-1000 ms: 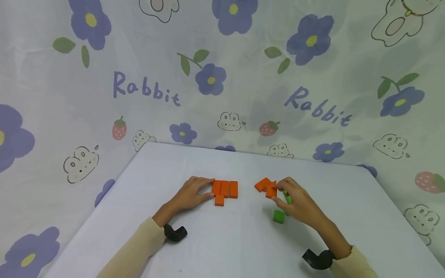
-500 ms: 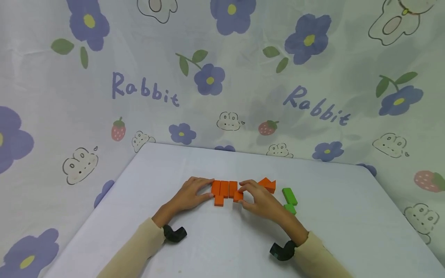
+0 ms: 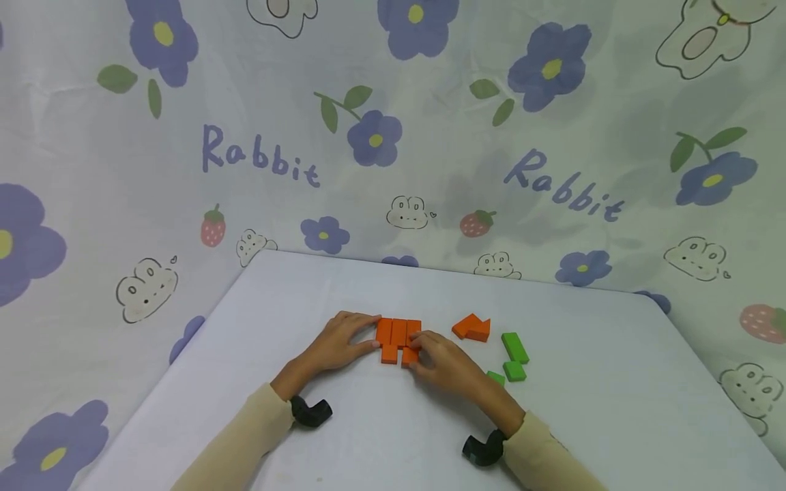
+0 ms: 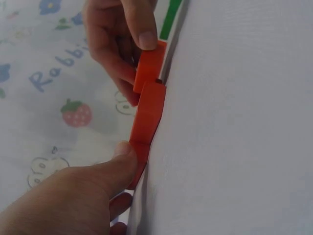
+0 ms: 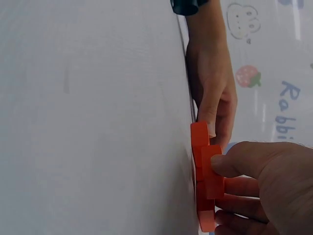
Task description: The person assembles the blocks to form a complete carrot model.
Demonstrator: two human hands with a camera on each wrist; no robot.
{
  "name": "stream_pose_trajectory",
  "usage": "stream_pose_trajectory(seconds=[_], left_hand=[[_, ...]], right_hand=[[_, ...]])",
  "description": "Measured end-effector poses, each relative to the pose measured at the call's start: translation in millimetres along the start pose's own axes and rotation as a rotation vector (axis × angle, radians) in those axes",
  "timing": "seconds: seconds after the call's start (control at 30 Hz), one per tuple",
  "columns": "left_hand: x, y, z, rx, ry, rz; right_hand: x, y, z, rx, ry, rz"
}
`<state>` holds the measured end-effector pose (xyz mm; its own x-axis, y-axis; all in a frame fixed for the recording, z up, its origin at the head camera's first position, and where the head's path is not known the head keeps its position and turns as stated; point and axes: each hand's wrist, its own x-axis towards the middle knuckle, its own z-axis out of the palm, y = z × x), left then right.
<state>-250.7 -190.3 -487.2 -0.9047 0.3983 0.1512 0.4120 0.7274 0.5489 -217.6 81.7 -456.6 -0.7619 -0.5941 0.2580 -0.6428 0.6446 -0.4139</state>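
Observation:
Three upright orange rectangular blocks (image 3: 399, 333) stand side by side in a row on the white table, in the head view. My left hand (image 3: 339, 341) grips the row's left end, thumb at its near corner and a fingertip at its far corner. One small orange block (image 3: 389, 355) lies against the near side of the row at the left. My right hand (image 3: 448, 363) pinches another small orange block (image 5: 212, 174) at the row's near right corner, its thumb flat on the near face in the right wrist view. A narrow gap separates the two small blocks.
To the right of the row lie two orange pieces, one an angled block (image 3: 468, 326) and one with a pointed corner (image 3: 480, 332). Nearby are a long green block (image 3: 514, 348), a green square block (image 3: 514, 371) and a green block (image 3: 495, 378) partly behind the right forearm.
My right hand has carried the small orange block left from the loose pieces to the row, then shifted it slightly left and nearer. My left hand has stayed at the row's left end.

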Motion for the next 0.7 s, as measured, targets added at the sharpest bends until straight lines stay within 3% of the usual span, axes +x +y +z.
stream_pose_trajectory(seconds=[0.7], left_hand=[[2.7,1.8,0.7,-0.003,0.01,0.006]], right_hand=[[2.4,3.5,7.6,-0.079,0.049,-0.027]])
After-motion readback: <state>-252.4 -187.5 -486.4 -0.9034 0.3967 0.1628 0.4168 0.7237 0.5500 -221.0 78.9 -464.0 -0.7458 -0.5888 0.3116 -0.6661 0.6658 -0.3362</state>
